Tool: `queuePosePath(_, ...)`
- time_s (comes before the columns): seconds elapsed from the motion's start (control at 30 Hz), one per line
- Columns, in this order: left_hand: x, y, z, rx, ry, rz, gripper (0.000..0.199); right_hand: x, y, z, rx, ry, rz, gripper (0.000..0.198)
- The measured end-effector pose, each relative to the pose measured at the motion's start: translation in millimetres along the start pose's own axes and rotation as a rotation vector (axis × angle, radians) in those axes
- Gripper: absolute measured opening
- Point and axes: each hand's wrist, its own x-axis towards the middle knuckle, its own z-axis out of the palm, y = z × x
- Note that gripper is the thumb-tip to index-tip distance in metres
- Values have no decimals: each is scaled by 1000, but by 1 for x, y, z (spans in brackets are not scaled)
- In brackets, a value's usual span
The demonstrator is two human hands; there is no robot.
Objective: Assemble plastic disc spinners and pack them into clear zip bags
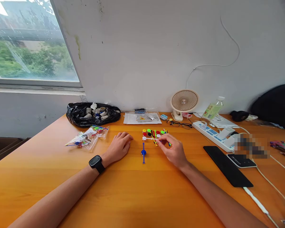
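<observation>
Between the thumb and fingers of my right hand (172,148) is a thin white plastic stick (153,138), held roughly level. Its left end reaches a white round piece (144,138); I cannot tell whether they touch. Around it lie several small coloured round pieces, among them a yellow one (144,130) and a green one (162,132), with yellow, green and black sticks partly behind my right hand. Closer to me, a blue stick (143,158) lies across a blue round piece (142,152). My left hand (118,146) lies on the table, fingers loosely bent, holding nothing.
Clear bags of small parts (86,137) lie left, before a black plastic bag (72,115). At the back are a white packet (130,118), a fan (184,101) and glasses (186,125). A power strip (213,136), bottle (215,109) and black phone (228,166) are right.
</observation>
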Motion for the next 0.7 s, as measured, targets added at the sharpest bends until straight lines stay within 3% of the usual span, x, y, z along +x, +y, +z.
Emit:
queuePosePath(0.2,0,0,0,-4,5,1,25,1,-5,-4,2,117,24,16)
queuePosePath(0.27,0,0,0,-4,3,-3,24,2,-5,-4,-22,95,32,13)
queuePosePath(0.37,0,-1,0,-3,-1,-8,24,3,-2,-3,-61,13,6,28)
queuePosePath(0.7,0,0,0,4,-3,-4,24,-2,17,5,-21,-98,7,25)
